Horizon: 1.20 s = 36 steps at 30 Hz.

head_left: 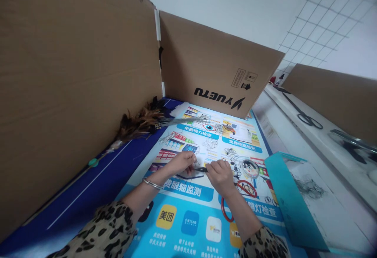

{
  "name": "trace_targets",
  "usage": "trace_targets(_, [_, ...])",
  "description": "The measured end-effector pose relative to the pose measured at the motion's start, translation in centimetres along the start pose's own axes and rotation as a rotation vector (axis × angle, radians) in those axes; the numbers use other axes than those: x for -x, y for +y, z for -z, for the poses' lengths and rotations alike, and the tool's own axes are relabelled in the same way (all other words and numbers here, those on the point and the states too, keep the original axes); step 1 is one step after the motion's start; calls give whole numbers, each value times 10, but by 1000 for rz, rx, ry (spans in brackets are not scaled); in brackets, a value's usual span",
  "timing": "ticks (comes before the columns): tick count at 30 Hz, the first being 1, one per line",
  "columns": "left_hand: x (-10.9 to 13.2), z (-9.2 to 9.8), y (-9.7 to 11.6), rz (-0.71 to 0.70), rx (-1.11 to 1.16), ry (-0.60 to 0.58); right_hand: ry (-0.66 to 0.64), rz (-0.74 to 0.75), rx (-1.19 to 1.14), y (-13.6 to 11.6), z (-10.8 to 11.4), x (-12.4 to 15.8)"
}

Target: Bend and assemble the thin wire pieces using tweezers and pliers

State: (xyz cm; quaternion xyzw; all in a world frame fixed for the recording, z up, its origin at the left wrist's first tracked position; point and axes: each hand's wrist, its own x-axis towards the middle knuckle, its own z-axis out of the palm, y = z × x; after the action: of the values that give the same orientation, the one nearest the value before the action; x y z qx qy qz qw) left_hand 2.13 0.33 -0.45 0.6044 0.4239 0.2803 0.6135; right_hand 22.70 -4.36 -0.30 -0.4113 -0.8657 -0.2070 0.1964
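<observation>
My left hand is closed in a pinch over the printed sheet, gripping something too small to make out. Close beside it, my right hand is wrapped around a pair of pliers, whose dark jaws point left toward the left fingertips. A red curved handle shows below the right wrist. Whether the jaws touch what the left fingers pinch cannot be told. Thin wire pieces and small dark rings lie scattered just beyond the hands.
Cardboard panels stand at the back and left. Brown-black feathers and a bundle of thin metal wires lie at left and back. At right are a teal box, tangled wire and black scissors on a ledge.
</observation>
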Motion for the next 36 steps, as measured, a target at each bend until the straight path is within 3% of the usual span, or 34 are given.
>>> trace_targets(36, [-4,-2,-14,28,-128,25,-38,16,28,-6,3,-3])
